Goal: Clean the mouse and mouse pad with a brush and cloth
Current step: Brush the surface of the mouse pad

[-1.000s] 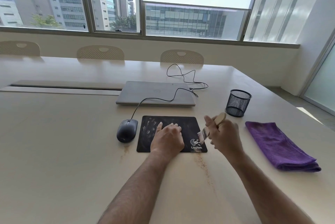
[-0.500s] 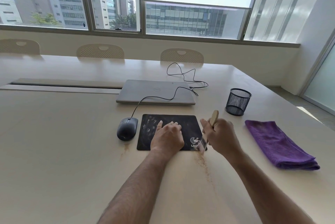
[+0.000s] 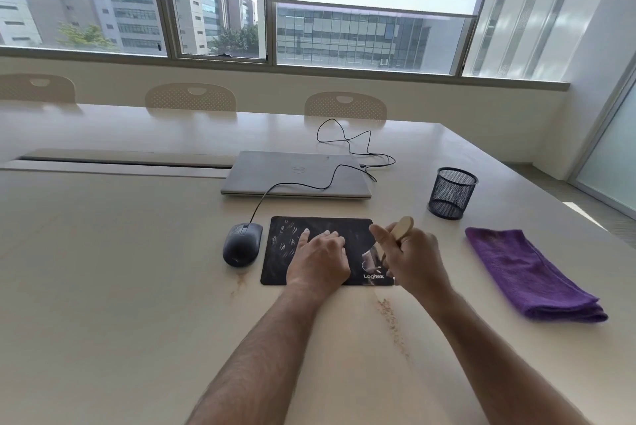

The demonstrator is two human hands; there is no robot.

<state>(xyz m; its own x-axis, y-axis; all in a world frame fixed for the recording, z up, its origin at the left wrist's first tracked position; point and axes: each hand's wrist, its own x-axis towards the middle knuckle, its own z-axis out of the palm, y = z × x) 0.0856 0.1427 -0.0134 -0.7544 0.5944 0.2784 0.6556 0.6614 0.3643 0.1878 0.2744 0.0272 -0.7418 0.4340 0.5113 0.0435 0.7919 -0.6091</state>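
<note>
Head view: the right hand, closed around the brush, has lifted back off the Logitek mouse pad's right edge for another stroke; the left hand stays flat, pinning it.

Left hand flat on the mouse pad; right hand holds a brush, bristles seemingly touching it.

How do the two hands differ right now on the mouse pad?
The left hand lies flat, palm down, pressing the mouse pad; the right hand is closed around the brush. The left hand holds nothing and sits mid-pad; the right hand works the pad's right edge, above the logo. Both are bare and over the pad.
</note>
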